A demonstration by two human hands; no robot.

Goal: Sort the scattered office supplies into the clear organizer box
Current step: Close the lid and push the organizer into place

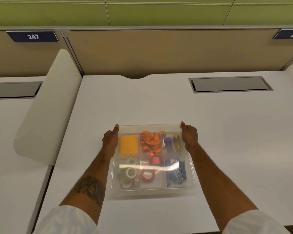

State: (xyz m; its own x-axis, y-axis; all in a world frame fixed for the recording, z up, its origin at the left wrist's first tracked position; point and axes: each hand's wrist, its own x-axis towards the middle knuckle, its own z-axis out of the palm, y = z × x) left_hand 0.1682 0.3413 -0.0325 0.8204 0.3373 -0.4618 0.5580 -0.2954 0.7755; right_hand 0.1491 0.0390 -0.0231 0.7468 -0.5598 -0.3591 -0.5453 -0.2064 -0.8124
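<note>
Sorting looks finished, judging from the head view: no loose supplies show on the white desk [142,102], and every compartment of the clear plastic organizer box [152,191] holds something. A yellow pad of notes [129,144] lies in the far left cell, a crumpled orange ribbon [150,141] in the far middle, and upright markers [172,144] in the far right. Pale tape rolls [129,173], a red tape roll [147,175] and blue pens [175,173] fill the near row. A streak of glare crosses the top, so whether a lid is on cannot be told. The box sits on the desk, straight in front of the person, between both forearms. The left hand [110,141] grips its far left corner and the right hand [189,137] its far right corner. Each thumb lies along the rim, while the other fingers curl down the outer walls, mostly hidden. What probably remains is only setting the box in place or letting go.
</note>
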